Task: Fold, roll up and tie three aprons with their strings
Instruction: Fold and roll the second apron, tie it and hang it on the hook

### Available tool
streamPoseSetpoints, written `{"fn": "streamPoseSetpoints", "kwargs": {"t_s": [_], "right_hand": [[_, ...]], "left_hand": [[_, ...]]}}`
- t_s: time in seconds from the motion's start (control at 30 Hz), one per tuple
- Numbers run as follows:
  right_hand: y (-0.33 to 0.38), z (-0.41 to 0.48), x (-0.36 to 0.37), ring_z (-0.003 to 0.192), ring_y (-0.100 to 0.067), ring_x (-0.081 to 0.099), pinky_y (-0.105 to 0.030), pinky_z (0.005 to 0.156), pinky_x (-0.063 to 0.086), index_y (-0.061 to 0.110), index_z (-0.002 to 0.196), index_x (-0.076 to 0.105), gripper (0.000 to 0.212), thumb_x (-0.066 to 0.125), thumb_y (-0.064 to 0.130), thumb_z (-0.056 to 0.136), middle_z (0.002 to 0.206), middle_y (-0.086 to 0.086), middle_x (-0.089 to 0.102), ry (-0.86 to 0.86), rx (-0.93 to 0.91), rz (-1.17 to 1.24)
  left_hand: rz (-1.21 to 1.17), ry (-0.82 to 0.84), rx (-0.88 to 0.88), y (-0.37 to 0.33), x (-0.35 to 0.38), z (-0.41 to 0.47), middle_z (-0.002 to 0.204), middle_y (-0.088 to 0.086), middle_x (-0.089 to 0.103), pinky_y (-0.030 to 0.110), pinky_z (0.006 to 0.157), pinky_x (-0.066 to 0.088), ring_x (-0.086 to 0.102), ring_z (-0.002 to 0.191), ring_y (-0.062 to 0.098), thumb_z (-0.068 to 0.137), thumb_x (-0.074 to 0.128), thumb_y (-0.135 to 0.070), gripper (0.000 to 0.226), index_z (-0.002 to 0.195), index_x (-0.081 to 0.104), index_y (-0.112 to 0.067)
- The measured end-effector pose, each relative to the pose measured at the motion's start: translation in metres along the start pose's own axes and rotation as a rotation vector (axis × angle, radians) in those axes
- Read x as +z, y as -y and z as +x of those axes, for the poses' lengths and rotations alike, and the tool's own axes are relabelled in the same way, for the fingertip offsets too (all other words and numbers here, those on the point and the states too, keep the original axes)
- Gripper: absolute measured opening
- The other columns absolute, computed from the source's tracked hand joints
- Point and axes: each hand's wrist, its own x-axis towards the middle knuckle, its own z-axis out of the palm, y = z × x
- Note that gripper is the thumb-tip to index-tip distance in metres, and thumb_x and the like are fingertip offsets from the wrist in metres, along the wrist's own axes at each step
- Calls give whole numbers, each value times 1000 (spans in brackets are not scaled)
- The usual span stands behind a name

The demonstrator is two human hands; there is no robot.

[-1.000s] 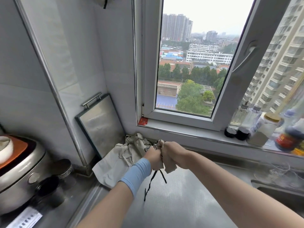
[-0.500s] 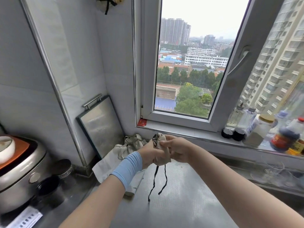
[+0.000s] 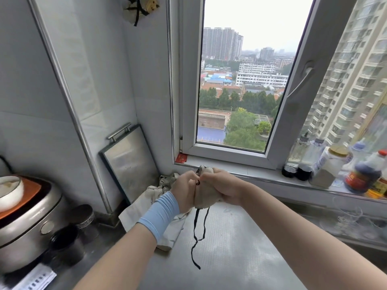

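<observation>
A rolled beige apron point(image 3: 206, 192) is held upright in the air above the steel counter point(image 3: 230, 248). My left hand point(image 3: 185, 190), with a blue wrist sleeve, and my right hand point(image 3: 221, 188) both grip the roll from either side. A small loop of its black string shows between my fingers near the top. Two black string ends point(image 3: 196, 237) hang down from the roll toward the counter. More beige apron cloth point(image 3: 157, 206) lies crumpled in the corner behind my left hand. Another tied bundle point(image 3: 140, 9) hangs on the wall at the top.
A steel tray point(image 3: 130, 162) leans on the wall by the corner. A rice cooker point(image 3: 27, 222) and dark cups point(image 3: 67, 243) stand at the left. Bottles and jars point(image 3: 335, 166) line the window sill at the right. A sink edge point(image 3: 356, 233) lies at the right.
My hands have lifted the rolled apron a little and pressed closer together around it. The black strings now hang longer and straighter below the roll.
</observation>
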Motion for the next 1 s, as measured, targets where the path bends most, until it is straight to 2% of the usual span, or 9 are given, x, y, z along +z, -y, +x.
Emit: {"fn": "streamPoseSetpoints", "kwargs": {"t_s": [0.13,0.2,0.33,0.47,0.53,0.67,0.8,0.87,1.0], "right_hand": [[4,-8,-2,69,-36,68,-52,67,59,6,97,58,18,56,2,80,82,-18,63,-146,36,-339],[4,-7,2,60,-35,67,-48,54,59,8,101,55,19,49,1,84,82,-17,63,-268,22,-349],[-5,5,8,62,-36,66,-37,36,51,16,108,53,25,42,7,87,93,-13,60,-512,-79,-308],[-11,11,5,95,-26,64,-42,81,57,23,115,53,37,48,0,86,99,-3,63,-590,-163,-212],[-11,12,7,98,-24,63,-45,91,55,24,121,50,42,50,2,86,100,-4,63,-539,-117,-98],[8,1,10,88,-28,54,-39,75,49,20,123,46,39,50,30,86,99,-12,55,-324,70,152],[15,5,4,104,-26,53,-33,86,41,12,136,45,39,45,27,101,120,-14,57,-385,17,-47],[18,0,-11,110,-22,57,-32,83,43,9,132,54,42,50,37,101,120,-6,61,-250,46,-249],[31,-13,-35,104,-12,62,-16,69,36,15,121,67,36,63,39,94,117,8,67,-63,76,-265]], "left_hand": [[388,-158,25,8,5,6,107,22,57,42,70,49,61,97,40,45,55,0,84,128,44,-11],[384,-117,80,13,15,6,94,19,57,32,56,45,60,78,32,54,50,7,76,126,46,-14],[397,-192,321,25,29,4,81,13,66,39,65,51,61,74,25,64,57,10,51,106,64,-19],[284,-33,264,28,42,-7,83,1,61,36,67,52,54,71,15,65,51,2,73,129,49,-33],[353,-22,230,28,40,-4,90,7,57,34,71,49,53,76,18,61,50,1,81,137,34,-24],[300,10,202,26,41,-3,80,9,56,26,62,45,52,66,17,68,63,-3,75,136,31,-13],[133,75,148,19,36,-2,62,1,52,25,56,34,43,53,10,82,56,7,48,124,41,-11],[157,159,89,9,28,-4,65,3,38,27,61,29,35,55,12,83,57,8,37,115,50,-9],[269,270,0,-4,15,-8,77,8,49,31,72,50,50,70,19,84,58,8,44,124,58,-8]]}}
